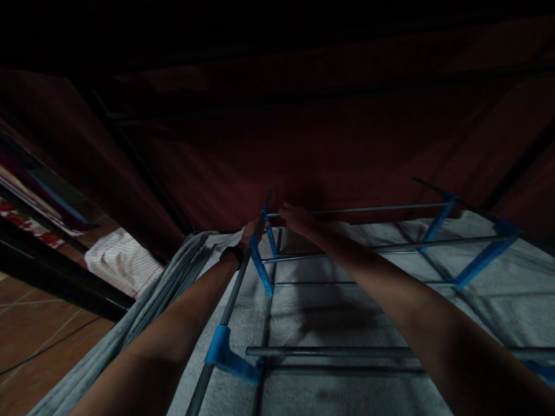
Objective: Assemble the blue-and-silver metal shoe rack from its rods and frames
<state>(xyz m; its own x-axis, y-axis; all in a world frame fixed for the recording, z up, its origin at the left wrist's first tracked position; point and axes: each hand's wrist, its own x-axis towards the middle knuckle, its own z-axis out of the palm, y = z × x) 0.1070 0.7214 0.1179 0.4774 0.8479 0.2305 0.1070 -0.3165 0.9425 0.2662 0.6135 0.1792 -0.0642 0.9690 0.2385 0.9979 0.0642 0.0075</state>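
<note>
Nearest me, the rack's (262,269) front-left blue bracket (218,345) sits on its side pole (236,289). At the rack's far-left corner, the left hand (252,227) curls round that pole; the right hand (297,219) is at the back rod (368,208), though whether it's pinching I can't tell. I'd brace that corner and keep the rod level. Pale cloth (520,300) spreads beneath the rack; tiled floor (21,329) lies left of it, dark red fabric (277,144) hangs behind.
</note>
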